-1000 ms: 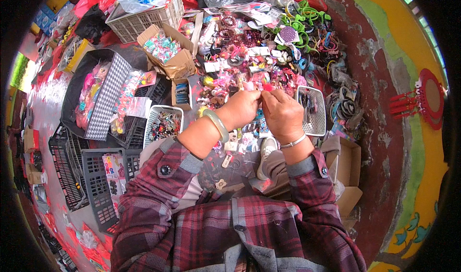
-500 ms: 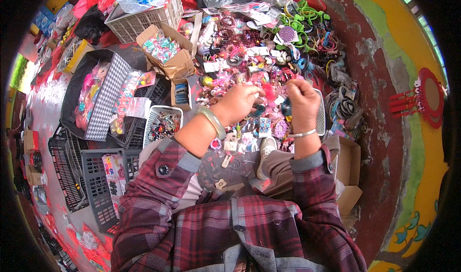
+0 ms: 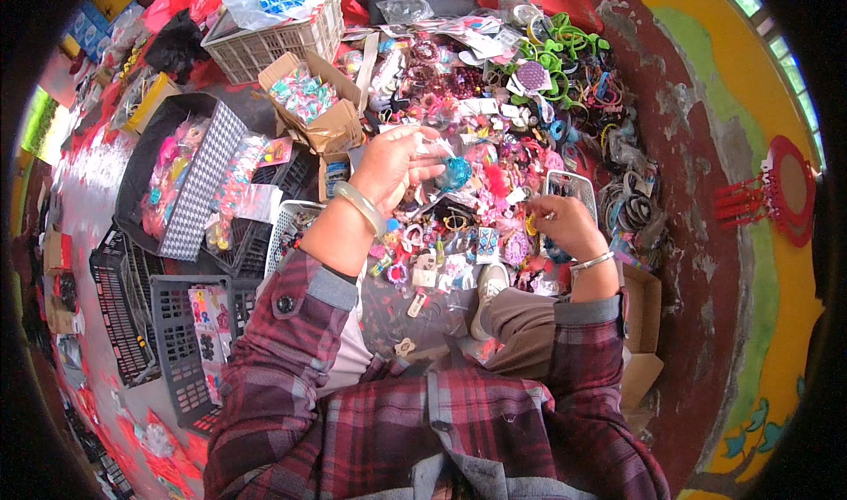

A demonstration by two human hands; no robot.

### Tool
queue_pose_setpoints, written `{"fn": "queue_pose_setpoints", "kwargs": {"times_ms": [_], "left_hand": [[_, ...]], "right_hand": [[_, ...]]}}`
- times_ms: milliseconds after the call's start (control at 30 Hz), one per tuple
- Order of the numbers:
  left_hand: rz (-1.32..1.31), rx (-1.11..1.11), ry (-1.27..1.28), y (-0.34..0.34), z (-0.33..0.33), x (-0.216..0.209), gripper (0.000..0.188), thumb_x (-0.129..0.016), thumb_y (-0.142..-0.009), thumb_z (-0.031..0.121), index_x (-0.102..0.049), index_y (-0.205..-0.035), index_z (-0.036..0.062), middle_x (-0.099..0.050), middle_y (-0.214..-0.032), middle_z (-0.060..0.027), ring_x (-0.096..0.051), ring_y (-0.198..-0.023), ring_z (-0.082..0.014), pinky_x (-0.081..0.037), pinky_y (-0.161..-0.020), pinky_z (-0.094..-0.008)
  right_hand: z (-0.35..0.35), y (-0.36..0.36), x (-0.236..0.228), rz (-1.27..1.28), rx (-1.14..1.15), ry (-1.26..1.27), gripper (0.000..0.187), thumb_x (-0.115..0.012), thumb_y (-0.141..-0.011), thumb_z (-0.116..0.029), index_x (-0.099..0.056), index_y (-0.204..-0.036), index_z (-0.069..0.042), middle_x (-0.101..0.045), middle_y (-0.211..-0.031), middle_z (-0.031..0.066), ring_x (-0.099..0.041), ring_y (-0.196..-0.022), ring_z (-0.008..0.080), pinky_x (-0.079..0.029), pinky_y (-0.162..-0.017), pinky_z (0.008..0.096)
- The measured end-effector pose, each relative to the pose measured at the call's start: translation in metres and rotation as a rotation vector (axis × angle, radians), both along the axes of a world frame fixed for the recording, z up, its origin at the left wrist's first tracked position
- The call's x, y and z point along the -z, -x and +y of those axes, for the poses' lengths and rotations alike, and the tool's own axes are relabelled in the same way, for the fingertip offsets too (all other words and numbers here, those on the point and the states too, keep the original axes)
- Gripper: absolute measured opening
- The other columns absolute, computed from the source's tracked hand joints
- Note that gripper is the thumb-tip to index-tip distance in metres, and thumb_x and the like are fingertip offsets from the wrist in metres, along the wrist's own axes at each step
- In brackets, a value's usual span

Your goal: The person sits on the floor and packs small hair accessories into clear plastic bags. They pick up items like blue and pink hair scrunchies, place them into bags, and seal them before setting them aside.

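Note:
My left hand (image 3: 393,169) is over the pile of hair accessories, its fingers and thumb closed about a white strip. A glossy blue ruffled hair ornament (image 3: 454,174) shows at these fingertips; how it is attached I cannot tell. To the right, my right hand (image 3: 569,225) is curled with thumb and fingers close together; what they hold, if anything, is too small to make out. Beside its fingertips a small yellow loop (image 3: 531,225) shows, and a dark blue item (image 3: 557,251) lies under the palm. A blue patterned card (image 3: 487,245) lies between the hands.
A white basket (image 3: 573,180) stands behind my right hand, another (image 3: 287,226) left of my left forearm. Farther left are a cardboard box (image 3: 331,129) of wrapped pieces, a black box (image 3: 141,160) and dark crates (image 3: 181,350). Green headbands (image 3: 556,54) lie at the far right, near the wall.
My hands have moved apart: the left went left and farther away, the right right and nearer to me. The blue ornament, formerly under my left hand, now shows fully at its fingertips.

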State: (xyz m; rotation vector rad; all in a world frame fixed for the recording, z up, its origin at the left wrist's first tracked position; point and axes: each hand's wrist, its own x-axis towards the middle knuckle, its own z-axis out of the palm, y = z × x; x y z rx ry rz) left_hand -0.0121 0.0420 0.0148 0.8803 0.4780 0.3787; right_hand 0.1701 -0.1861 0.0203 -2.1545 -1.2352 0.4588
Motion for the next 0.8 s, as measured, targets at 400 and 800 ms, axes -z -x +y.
{"fn": "queue_pose_setpoints", "kwargs": {"times_ms": [400, 800], "left_hand": [[-0.062, 0.311, -0.084, -0.005, -0.031, -0.007, 0.027, -0.043, -0.09, 0.017, -0.049, -0.11, -0.0008, -0.058, -0.107, -0.0137, -0.059, -0.097, -0.0202, -0.05, -0.078, -0.0312], [-0.072, 0.366, -0.039, -0.005, -0.033, -0.008, 0.025, -0.046, -0.089, 0.015, -0.052, -0.107, -0.001, -0.059, -0.104, -0.0121, -0.059, -0.095, -0.0188, -0.05, -0.078, -0.0293]], "right_hand": [[0.035, 0.033, -0.013, 0.775, 0.121, -0.332, 0.038, -0.068, -0.077, -0.015, -0.057, -0.11, 0.0, -0.061, -0.094, 0.0041, -0.054, -0.083, 0.009, -0.043, -0.073, 0.0224], [0.032, 0.035, -0.015, 0.811, 0.079, -0.34, 0.015, -0.059, -0.083, -0.014, -0.066, -0.086, -0.001, -0.065, -0.08, 0.0043, -0.057, -0.077, 0.01, -0.043, -0.072, 0.0228]]}}
